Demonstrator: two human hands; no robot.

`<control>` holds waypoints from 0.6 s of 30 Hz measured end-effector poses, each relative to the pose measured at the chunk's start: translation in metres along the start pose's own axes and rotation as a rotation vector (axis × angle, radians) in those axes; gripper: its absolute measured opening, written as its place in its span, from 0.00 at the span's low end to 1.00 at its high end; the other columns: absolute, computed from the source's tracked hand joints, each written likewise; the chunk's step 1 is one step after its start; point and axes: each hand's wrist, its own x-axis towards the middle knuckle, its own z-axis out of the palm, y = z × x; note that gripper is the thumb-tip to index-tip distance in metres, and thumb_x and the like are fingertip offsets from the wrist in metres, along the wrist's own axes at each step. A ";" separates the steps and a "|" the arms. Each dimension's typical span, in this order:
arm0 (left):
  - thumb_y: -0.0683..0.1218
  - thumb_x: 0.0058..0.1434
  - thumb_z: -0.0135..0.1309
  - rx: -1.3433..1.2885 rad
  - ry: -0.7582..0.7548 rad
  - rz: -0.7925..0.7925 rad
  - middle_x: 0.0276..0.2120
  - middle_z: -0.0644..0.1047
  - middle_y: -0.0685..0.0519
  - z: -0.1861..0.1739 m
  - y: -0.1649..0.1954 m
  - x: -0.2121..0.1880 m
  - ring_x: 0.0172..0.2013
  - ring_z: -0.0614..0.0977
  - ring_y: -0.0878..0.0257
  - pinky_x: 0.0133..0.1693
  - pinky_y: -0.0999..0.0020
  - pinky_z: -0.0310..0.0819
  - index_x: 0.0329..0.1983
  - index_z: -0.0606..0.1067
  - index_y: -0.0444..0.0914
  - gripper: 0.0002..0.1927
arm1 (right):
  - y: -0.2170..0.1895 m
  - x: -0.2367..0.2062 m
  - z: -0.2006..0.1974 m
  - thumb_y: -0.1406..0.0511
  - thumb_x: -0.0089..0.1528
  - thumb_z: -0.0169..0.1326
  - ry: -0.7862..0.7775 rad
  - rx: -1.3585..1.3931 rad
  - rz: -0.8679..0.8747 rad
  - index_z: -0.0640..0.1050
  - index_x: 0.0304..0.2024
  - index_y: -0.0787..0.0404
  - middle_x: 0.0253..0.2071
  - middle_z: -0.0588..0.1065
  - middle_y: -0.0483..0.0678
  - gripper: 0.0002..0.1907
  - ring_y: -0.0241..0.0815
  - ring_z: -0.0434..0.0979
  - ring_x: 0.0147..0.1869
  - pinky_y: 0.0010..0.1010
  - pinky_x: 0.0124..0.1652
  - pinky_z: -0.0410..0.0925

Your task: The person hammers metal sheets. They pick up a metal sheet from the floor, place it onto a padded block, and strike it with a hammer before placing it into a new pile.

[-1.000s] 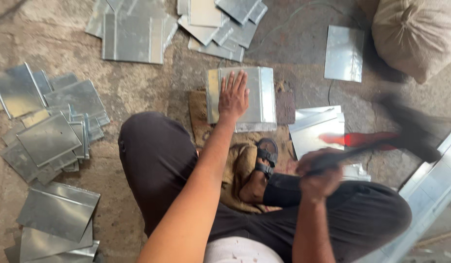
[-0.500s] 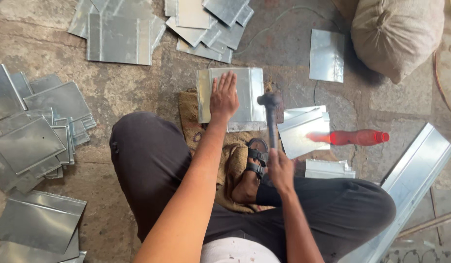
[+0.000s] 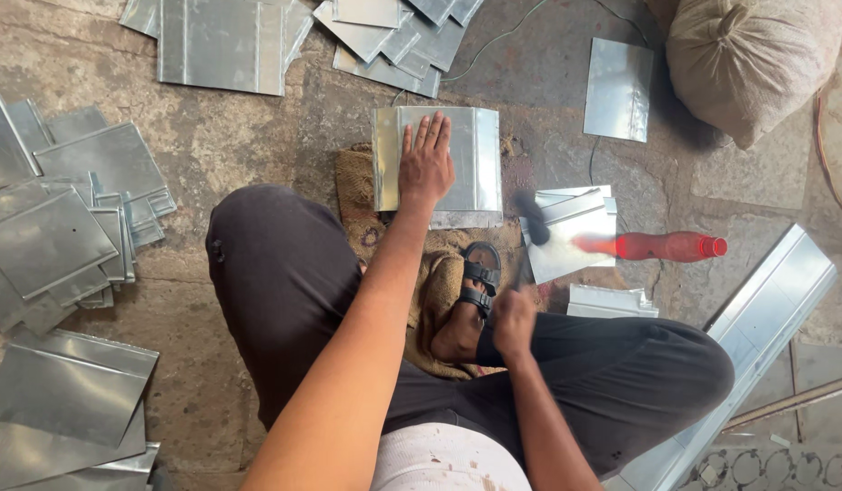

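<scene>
Stone floor [image 3: 257, 145]: one left hand [image 3: 425, 164] pressing one sheet [image 3: 466, 155], right hand [image 3: 514, 320] gripping one hammer [image 3: 532, 218].

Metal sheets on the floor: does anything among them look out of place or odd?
One thing stands out: a red plastic bottle lies on its side among the cut metal sheets, right of the folded sheet the left hand presses flat. The right hand grips a blurred hammer.

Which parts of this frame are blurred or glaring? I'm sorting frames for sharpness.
Head view: the hammer head is smeared by motion blur, the red bottle blurs at its left end; the left hand and folded metal sheet are sharp; soft even light, mild sheen on the sheets, no hard glare.
</scene>
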 end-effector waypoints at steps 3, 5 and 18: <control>0.51 0.71 0.36 -0.001 -0.023 0.015 0.78 0.50 0.56 -0.002 0.002 0.001 0.76 0.51 0.59 0.74 0.55 0.33 0.79 0.50 0.49 0.32 | 0.000 0.004 0.004 0.47 0.73 0.39 -0.145 0.192 0.455 0.72 0.33 0.56 0.21 0.67 0.40 0.25 0.32 0.62 0.20 0.25 0.17 0.59; 0.53 0.72 0.35 -0.038 -0.091 -0.033 0.78 0.49 0.57 -0.003 0.003 0.002 0.76 0.50 0.60 0.75 0.56 0.33 0.78 0.50 0.52 0.31 | -0.019 0.017 -0.019 0.47 0.71 0.38 -0.105 0.289 0.468 0.70 0.30 0.55 0.18 0.64 0.39 0.24 0.31 0.60 0.16 0.25 0.12 0.56; 0.51 0.72 0.33 -0.025 0.017 -0.006 0.78 0.51 0.55 0.001 0.004 0.002 0.76 0.52 0.58 0.74 0.55 0.33 0.79 0.49 0.44 0.32 | -0.011 0.030 -0.002 0.40 0.77 0.33 0.116 0.218 -0.046 0.70 0.29 0.54 0.22 0.65 0.40 0.34 0.31 0.62 0.23 0.26 0.24 0.55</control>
